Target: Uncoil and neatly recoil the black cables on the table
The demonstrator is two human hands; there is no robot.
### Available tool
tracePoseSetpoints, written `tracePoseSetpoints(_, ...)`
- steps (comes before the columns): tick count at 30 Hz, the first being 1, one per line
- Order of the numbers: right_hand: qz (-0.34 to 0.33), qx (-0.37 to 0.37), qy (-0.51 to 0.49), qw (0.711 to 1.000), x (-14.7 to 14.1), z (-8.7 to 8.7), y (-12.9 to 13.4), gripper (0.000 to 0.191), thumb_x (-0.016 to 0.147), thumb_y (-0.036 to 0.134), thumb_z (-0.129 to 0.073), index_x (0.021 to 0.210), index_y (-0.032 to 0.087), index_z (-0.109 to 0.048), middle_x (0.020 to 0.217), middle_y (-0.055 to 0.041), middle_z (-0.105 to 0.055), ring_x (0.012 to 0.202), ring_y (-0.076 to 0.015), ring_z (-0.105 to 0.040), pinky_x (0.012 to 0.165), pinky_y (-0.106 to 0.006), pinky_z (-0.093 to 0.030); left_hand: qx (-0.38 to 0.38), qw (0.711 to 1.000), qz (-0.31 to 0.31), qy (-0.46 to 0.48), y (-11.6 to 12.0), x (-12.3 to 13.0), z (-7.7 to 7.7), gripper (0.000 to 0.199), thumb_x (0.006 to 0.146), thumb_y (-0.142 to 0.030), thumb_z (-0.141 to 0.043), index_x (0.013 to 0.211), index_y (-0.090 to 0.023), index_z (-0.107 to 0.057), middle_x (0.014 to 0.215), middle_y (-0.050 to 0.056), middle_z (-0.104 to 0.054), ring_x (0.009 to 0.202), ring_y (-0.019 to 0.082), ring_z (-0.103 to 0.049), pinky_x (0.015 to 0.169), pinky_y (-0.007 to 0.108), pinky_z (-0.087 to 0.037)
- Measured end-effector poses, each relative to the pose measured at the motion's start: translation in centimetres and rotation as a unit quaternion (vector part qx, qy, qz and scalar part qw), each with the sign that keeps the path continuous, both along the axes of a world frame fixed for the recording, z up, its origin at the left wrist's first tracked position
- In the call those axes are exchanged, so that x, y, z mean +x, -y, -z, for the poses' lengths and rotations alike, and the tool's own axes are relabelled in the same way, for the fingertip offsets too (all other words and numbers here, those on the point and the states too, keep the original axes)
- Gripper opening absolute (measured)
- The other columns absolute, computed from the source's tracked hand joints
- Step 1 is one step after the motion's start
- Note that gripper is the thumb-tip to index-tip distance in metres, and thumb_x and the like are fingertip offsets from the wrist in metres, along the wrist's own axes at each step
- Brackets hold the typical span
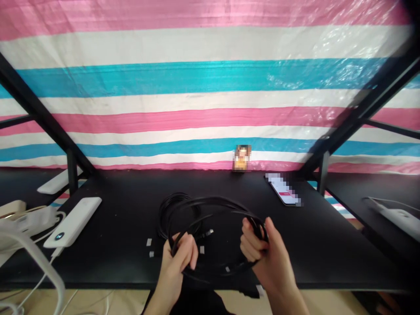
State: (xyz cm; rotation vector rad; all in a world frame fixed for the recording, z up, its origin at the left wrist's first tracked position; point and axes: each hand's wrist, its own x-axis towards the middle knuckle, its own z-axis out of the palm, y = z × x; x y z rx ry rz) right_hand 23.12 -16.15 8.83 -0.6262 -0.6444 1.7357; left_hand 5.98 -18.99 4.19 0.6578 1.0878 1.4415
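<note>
A black cable [218,202], gathered in wide loops, is held up over the front of the black table. My left hand [181,255] has its fingers wrapped round the left side of the loops. On the right side, my right hand [267,247] grips the bundled strands, thumb pointing up. Behind my left hand, another coil of black cable [161,221] lies on the table, partly covered by the held loops. A cable plug [207,233] with a light metal tip shows inside the loops; which cable it belongs to I cannot tell.
Small white tags [149,242] lie near my left hand. A white power bank [74,223] with a plugged-in cord is at the left. A phone [284,190] lies at the back right, near a small blurred picture [242,158]. Black frame bars [49,116] slant up both sides before striped sheeting.
</note>
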Motion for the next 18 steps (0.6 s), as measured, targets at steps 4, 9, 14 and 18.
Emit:
tracePoseSetpoints(4, 0.060, -0.045, -0.090, 0.993, 0.1, -0.1, 0.1, 0.036, 0.070, 0.049, -0.076, 0.063, 0.018, -0.060, 0.048, 0.0127, -0.007, 0.039, -0.0037, -0.002, 0.034, -0.019, -0.011, 0.046, 0.998, 0.042, -0.021, -0.2, 1.5, 0.3, 0.039, 0.085, -0.046, -0.057, 0.058, -0.018, -0.052, 0.063, 0.001, -0.056, 0.071, 0.013, -0.054, 0.080, 0.025, -0.041)
tracePoseSetpoints(9, 0.092, -0.063, -0.150, 0.982, -1.5, 0.2, 0.4, 0.045, 0.071, 0.046, -0.075, 0.053, 0.020, -0.044, 0.047, 0.0121, -0.007, 0.040, -0.0055, -0.002, 0.032, -0.018, -0.016, 0.023, 0.990, 0.067, 0.120, 0.4, 3.2, -0.3, 0.030, 0.084, -0.047, -0.058, 0.073, -0.020, -0.052, 0.079, 0.001, -0.064, 0.087, 0.018, -0.062, 0.087, 0.032, -0.044)
tracePoseSetpoints(14, 0.017, -0.042, -0.059, 0.997, -3.0, 1.3, 0.1, 0.054, 0.072, 0.057, -0.070, 0.052, 0.019, -0.039, 0.045, 0.0123, -0.014, 0.037, -0.0023, -0.007, 0.031, -0.014, -0.025, -0.067, 0.988, -0.050, 0.132, 0.8, 3.1, -0.7, 0.039, 0.077, -0.054, -0.064, 0.094, -0.022, -0.051, 0.040, -0.009, -0.045, 0.056, 0.017, -0.064, 0.054, 0.023, -0.048)
tracePoseSetpoints(18, 0.035, -0.006, 0.159, 0.987, -2.2, 2.4, -0.6, 0.035, 0.071, 0.048, -0.076, 0.075, 0.018, -0.058, 0.043, 0.0142, -0.021, 0.032, -0.0011, -0.017, 0.031, -0.015, -0.035, -0.067, 0.989, -0.110, 0.069, 0.9, 1.0, -0.2, 0.048, 0.075, -0.053, -0.066, 0.109, -0.024, -0.050, 0.032, -0.014, -0.030, 0.028, 0.013, -0.046, 0.028, 0.016, -0.027)
